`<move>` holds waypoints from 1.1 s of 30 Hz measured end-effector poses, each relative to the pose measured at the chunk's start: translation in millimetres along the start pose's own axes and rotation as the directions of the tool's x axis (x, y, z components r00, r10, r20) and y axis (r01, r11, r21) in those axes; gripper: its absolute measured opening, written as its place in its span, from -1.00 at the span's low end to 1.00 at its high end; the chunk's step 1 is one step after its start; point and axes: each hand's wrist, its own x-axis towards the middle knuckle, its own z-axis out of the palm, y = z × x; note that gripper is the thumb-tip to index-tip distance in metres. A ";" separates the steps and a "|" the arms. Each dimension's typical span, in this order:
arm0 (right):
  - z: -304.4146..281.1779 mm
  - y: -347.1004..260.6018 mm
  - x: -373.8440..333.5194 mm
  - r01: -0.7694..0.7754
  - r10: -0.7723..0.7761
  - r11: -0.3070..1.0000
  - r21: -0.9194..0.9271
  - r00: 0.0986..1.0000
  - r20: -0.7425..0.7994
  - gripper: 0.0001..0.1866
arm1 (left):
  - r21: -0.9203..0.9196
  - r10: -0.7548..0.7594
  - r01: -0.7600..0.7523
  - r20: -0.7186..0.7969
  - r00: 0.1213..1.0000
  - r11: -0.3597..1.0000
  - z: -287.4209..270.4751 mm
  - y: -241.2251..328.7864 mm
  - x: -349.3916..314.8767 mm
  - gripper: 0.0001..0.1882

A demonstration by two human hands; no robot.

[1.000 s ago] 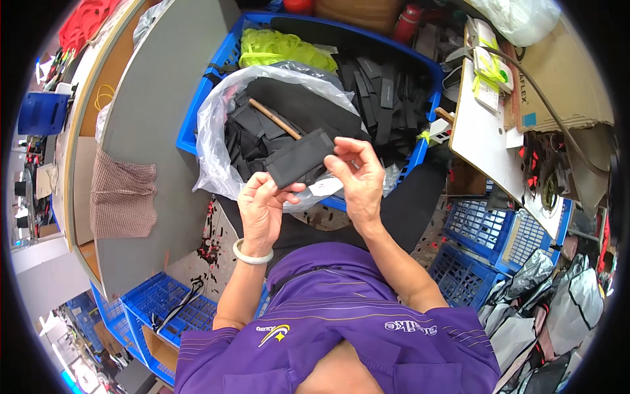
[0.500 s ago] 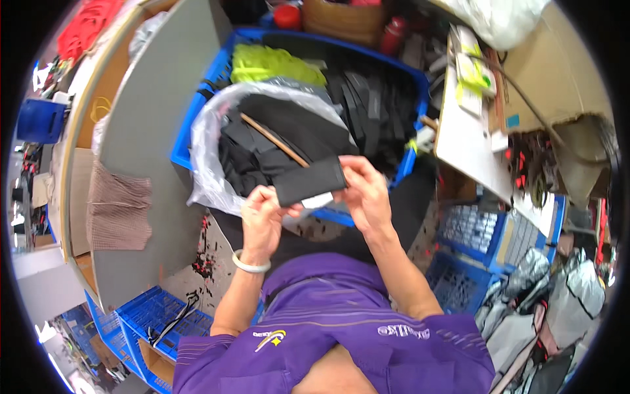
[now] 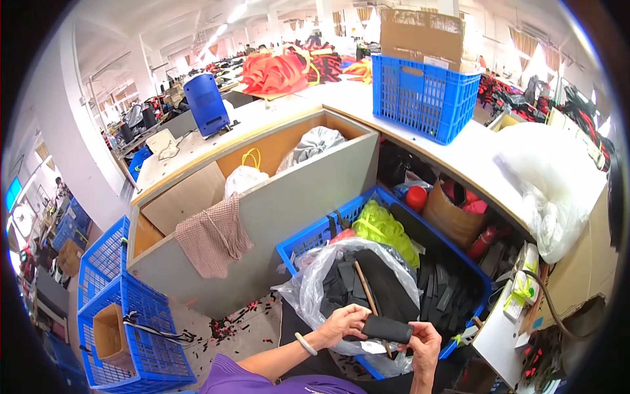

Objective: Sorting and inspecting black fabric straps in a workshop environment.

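Note:
A small rectangular black fabric piece point(image 3: 387, 329) is stretched between my hands above the blue crate. My left hand point(image 3: 342, 326) pinches its left end; a pale bangle circles that wrist. At the right end, my right hand point(image 3: 423, 344) grips it between thumb and fingers. A small white tag point(image 3: 373, 346) shows just under its lower edge. Below, a clear plastic bag point(image 3: 303, 289) full of black fabric pieces point(image 3: 341, 289) stands in the blue crate point(image 3: 287, 248). A thin wooden stick point(image 3: 364, 284) leans across those pieces.
Yellow-green material point(image 3: 384, 230) lies in the crate's far part. A grey panel point(image 3: 315, 197) with a brown checked cloth point(image 3: 213, 238) over it rises at the left. Stacked blue baskets point(image 3: 141, 328) stand lower left; another blue basket point(image 3: 420, 98) sits on the white table point(image 3: 354, 108).
My view has swung up and to the left, bringing the tables and room into sight. Both hands still hold the black fabric piece, now lower in the picture.

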 end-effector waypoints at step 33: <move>31.1 12.5 -9.4 0.336 -0.524 0.636 -0.695 0.849 -0.069 -0.86 | 0.623 0.438 -0.436 0.161 0.884 0.650 53.0 -43.6 24.6 -0.49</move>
